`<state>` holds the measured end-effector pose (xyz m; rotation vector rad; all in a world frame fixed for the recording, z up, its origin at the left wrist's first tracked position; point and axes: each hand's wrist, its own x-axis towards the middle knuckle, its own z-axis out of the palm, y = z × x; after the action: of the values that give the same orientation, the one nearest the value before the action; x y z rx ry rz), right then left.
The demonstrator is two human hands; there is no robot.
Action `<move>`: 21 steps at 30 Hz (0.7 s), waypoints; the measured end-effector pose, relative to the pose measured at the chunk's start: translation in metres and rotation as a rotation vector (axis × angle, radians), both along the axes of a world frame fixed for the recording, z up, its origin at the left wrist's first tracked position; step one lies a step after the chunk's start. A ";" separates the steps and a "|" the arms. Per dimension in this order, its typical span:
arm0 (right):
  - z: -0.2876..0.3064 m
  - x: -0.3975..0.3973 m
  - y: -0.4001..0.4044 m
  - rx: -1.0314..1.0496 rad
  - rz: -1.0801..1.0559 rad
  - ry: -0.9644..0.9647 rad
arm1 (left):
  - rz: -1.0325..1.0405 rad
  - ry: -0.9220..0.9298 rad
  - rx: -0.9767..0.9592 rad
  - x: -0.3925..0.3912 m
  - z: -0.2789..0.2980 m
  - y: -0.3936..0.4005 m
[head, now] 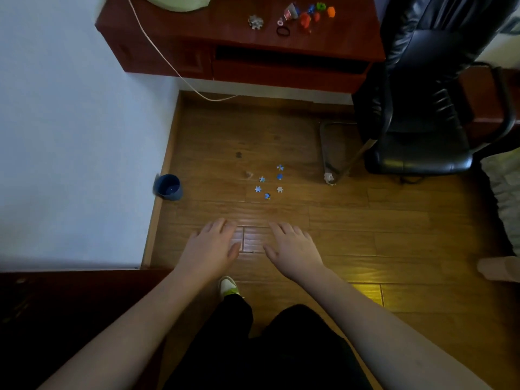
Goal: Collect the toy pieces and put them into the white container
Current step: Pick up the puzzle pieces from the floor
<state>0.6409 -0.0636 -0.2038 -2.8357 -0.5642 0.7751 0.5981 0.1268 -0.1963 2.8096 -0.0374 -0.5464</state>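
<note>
Both hands, left hand (209, 244) and right hand (292, 246), hover with grip apart, empty. Reach forward to the toy pieces (268, 181) on the floor (365, 220); pinch each individually.

Floor (351, 229): puzzle pieces (268, 181) in loose cluster, mid-floor, ahead of both hands. Cup (168, 187) left of pieces, against wall (70, 136). Chair (416, 108) right of pieces, its base near one stray piece (328, 178). Desk (239, 38) behind pieces, against far wall; toys (305, 15) on desk top, right part; hair tie (283, 31) just before toys; cable (168, 60) from desk top down over front to floor. Left hand (209, 249) and right hand (292, 249) side by side above floor, apart, palms down, nearer than pieces. Shoe (228, 285) below hands, between forearms. Cabinet (70, 319) at near left, beside wall.
</note>
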 end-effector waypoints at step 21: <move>-0.373 0.071 0.004 0.019 0.120 0.222 | 0.226 0.099 0.038 0.051 -0.331 -0.016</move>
<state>0.7120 -0.0599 -0.5771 -2.6690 -0.7058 1.0821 0.6495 0.1107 -0.5272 2.7691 0.3089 -0.6355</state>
